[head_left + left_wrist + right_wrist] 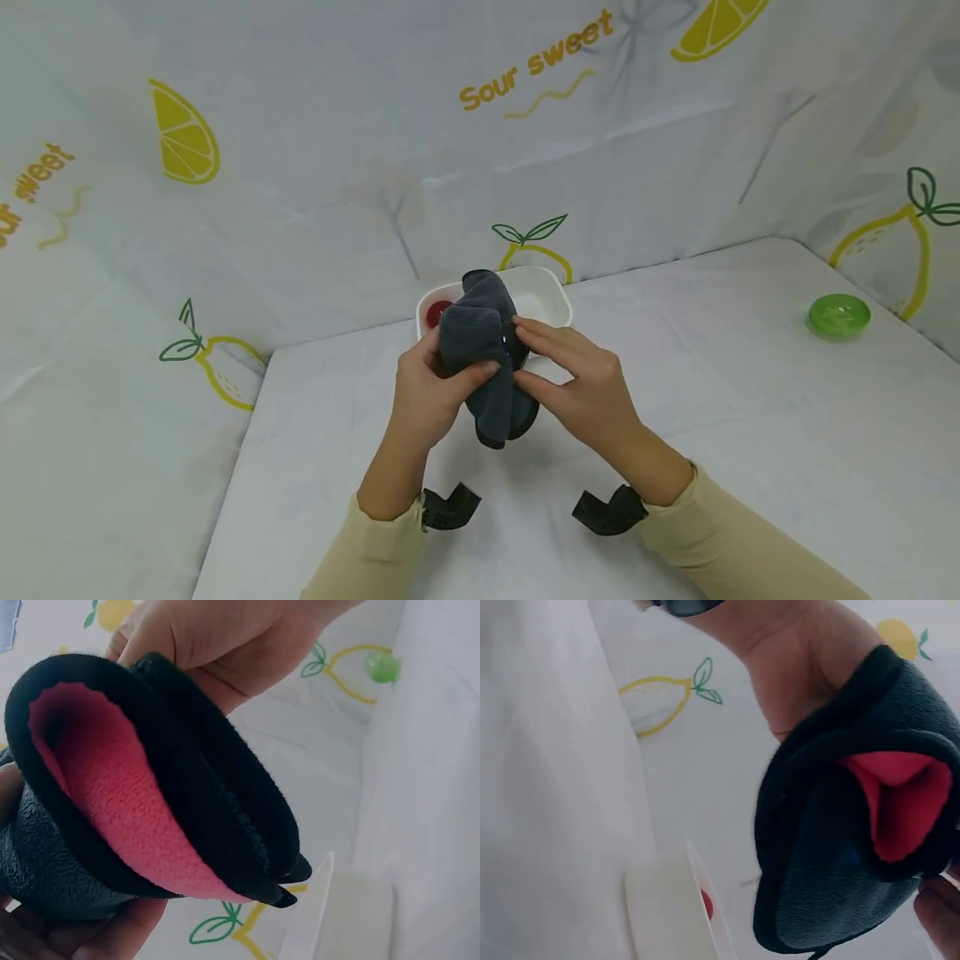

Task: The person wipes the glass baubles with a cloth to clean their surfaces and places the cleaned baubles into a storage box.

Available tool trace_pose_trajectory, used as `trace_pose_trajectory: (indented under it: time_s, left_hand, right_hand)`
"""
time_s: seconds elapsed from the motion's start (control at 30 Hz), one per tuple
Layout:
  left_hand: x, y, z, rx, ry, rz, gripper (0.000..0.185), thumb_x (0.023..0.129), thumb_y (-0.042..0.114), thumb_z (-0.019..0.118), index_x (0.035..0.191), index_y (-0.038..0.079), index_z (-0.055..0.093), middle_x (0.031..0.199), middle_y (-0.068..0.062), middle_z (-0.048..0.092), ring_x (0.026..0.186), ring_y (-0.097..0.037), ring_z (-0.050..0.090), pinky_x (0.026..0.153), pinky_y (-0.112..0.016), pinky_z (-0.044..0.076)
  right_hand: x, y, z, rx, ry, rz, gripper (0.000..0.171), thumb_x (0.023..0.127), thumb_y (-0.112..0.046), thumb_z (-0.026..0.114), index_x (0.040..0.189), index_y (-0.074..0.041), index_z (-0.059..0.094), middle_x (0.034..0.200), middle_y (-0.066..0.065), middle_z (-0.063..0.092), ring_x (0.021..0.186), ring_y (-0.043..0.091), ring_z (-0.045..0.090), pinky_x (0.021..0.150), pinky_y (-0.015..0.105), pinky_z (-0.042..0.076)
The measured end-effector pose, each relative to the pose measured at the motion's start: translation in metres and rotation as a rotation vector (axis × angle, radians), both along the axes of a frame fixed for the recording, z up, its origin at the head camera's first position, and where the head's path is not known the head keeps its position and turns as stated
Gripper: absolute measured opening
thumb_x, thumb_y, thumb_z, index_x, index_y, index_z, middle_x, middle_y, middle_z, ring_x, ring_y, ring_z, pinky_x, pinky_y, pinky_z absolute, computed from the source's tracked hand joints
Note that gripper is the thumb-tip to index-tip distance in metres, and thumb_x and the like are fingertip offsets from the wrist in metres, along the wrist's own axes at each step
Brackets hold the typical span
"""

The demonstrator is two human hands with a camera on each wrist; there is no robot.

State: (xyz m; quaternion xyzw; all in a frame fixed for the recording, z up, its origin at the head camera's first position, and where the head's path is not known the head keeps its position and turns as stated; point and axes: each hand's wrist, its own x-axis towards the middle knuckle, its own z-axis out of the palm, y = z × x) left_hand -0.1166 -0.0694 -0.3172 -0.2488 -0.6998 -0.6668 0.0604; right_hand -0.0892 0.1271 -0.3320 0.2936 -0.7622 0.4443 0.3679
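Note:
A dark grey cloth (472, 333) with black edging is held bunched and folded in the air above the table. My left hand (426, 396) grips it from the left, the thumb lying across its front. At its right edge, my right hand (588, 383) pinches the cloth between thumb and fingers. Both wrist views show a bright pink inner side (127, 795) inside an open fold, framed by the black border. Some fingertips are hidden behind the fabric.
Behind the cloth stands a white tray (543, 300) with a red round item (438, 314) at its left. A green bowl (839, 317) sits far right on the white-covered table (750, 417). Lemon-printed sheeting (337, 167) rises at the back and sides.

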Motion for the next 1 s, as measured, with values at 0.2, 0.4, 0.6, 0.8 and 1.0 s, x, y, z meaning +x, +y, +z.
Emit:
trace_pose_trajectory:
  time_s: [0.2, 0.4, 0.6, 0.8, 1.0]
  left_hand:
    - [-0.001, -0.004, 0.0, -0.011, 0.038, -0.088, 0.047, 0.081, -0.001, 0.076, 0.125, 0.003, 0.062, 0.115, -0.015, 0.066, 0.098, -0.024, 0.069, 0.087, -0.04, 0.057]
    - [0.003, -0.004, 0.0, -0.02, 0.074, -0.127, 0.047, 0.081, 0.0, 0.077, 0.125, 0.003, 0.062, 0.116, -0.016, 0.066, 0.098, -0.024, 0.069, 0.087, -0.04, 0.058]
    - [0.004, 0.003, -0.004, -0.033, 0.123, -0.034, 0.048, 0.079, -0.001, 0.078, 0.125, 0.004, 0.063, 0.115, -0.014, 0.068, 0.097, -0.023, 0.069, 0.086, -0.038, 0.058]
    - [0.003, 0.008, -0.005, 0.003, 0.061, 0.074, 0.047, 0.08, 0.004, 0.08, 0.124, 0.007, 0.064, 0.114, -0.011, 0.069, 0.097, -0.023, 0.069, 0.086, -0.036, 0.058]
    - [0.002, 0.005, -0.002, 0.111, -0.081, 0.063, 0.045, 0.083, 0.004, 0.076, 0.126, 0.004, 0.063, 0.117, -0.015, 0.068, 0.102, -0.022, 0.068, 0.086, -0.037, 0.058]
  right_hand:
    - [0.0, 0.008, 0.007, -0.14, -0.357, 0.141, 0.05, 0.077, -0.003, 0.082, 0.125, -0.004, 0.067, 0.119, 0.012, 0.07, 0.099, 0.016, 0.07, 0.085, 0.025, 0.056]
    - [-0.004, 0.015, 0.008, -0.373, -0.75, 0.219, 0.039, 0.087, -0.013, 0.076, 0.123, -0.001, 0.067, 0.11, 0.003, 0.073, 0.094, 0.013, 0.07, 0.083, 0.03, 0.058]
    - [-0.004, 0.012, 0.009, -0.525, -0.797, 0.291, 0.039, 0.091, -0.01, 0.07, 0.126, 0.006, 0.061, 0.106, -0.004, 0.073, 0.092, 0.015, 0.071, 0.082, 0.034, 0.059]
    - [0.001, 0.0, 0.007, -0.513, -0.633, 0.172, 0.036, 0.088, -0.011, 0.074, 0.121, -0.003, 0.065, 0.116, 0.004, 0.068, 0.093, 0.016, 0.07, 0.083, 0.032, 0.059]
    - [0.005, -0.005, 0.003, -0.22, -0.315, 0.115, 0.055, 0.079, 0.007, 0.076, 0.131, -0.004, 0.062, 0.127, 0.009, 0.06, 0.101, 0.019, 0.066, 0.086, 0.027, 0.057]
